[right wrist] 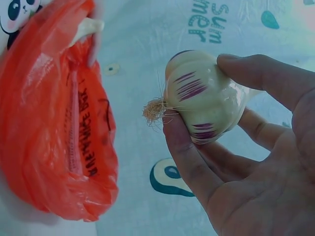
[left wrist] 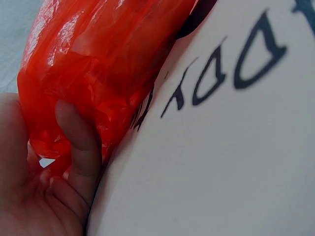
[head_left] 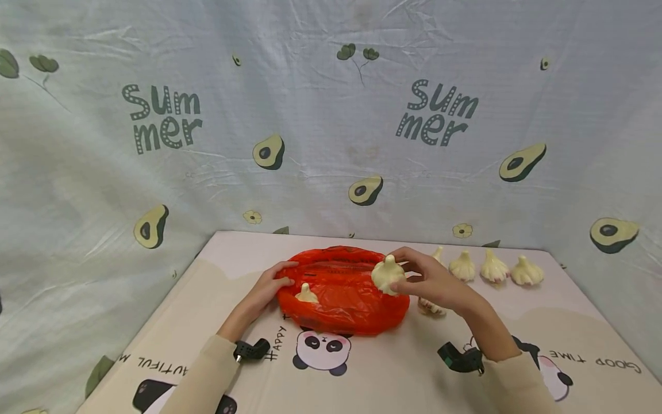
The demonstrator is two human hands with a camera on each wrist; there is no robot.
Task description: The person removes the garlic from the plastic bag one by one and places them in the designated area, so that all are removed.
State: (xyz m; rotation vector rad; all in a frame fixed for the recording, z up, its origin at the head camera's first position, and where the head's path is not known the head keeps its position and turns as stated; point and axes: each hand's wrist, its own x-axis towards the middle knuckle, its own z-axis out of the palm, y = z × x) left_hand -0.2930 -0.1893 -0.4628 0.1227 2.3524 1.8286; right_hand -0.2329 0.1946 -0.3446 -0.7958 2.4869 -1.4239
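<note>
An open red plastic bag (head_left: 343,316) lies on the table with its mouth spread wide. My left hand (head_left: 266,287) grips the left rim of the bag; in the left wrist view its fingers (left wrist: 81,142) curl against the red film. Inside the bag, toward the left, sits one pale garlic bulb (head_left: 307,294). Over the bag's right side, my right hand (head_left: 434,279) pinches another garlic bulb (head_left: 387,276) between thumb and fingers. The right wrist view shows purple streaks on this held bulb (right wrist: 204,93) and a tuft of dry roots (right wrist: 155,109).
To the right, a row of garlic bulbs (head_left: 495,267) stands along the back of the table. One more bulb (head_left: 431,308) lies partly hidden below my right hand. A patterned cloth (head_left: 320,115) hangs behind the table (head_left: 393,374), whose cover carries panda prints.
</note>
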